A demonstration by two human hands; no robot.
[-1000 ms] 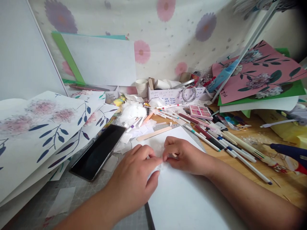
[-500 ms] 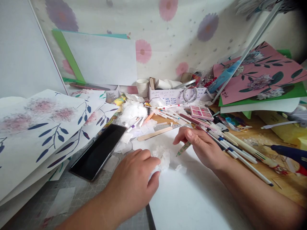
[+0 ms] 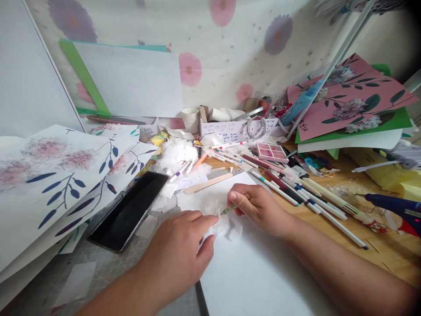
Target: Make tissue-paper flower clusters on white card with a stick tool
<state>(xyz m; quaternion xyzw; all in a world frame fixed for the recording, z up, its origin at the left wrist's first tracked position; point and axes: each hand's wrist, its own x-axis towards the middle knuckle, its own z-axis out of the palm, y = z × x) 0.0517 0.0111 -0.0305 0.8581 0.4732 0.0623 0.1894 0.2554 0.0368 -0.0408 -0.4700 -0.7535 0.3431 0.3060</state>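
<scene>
My left hand (image 3: 179, 243) bends over a crumpled bunch of white tissue paper (image 3: 221, 224) on a white paper sheet (image 3: 250, 272). Its index fingertip and thumb tip hold the bunch's near left edge; the other fingers curl beneath. In my right hand (image 3: 255, 204) is a slim pointed tool (image 3: 226, 210) with a green pattern on a pale ground, closed between thumb and fingers. The tool's tip reaches the tissue beside my left index finger. A loose tissue piece (image 3: 235, 232) lies at the bunch's right side. My right palm hides the tool's rear end.
A black phone (image 3: 130, 210) lies left on the grey cutting mat (image 3: 112, 272). Behind the sheet are a wooden stick (image 3: 208, 183) and white fluff (image 3: 177, 151). Several markers (image 3: 320, 206) and a blue glue gun (image 3: 391, 204) are at right. Flower pictures (image 3: 55, 175) stand at left.
My right hand has moved left and down, bringing the tool's tip to the tissue. My left index finger has stretched out over the bunch. The view has shifted slightly.
</scene>
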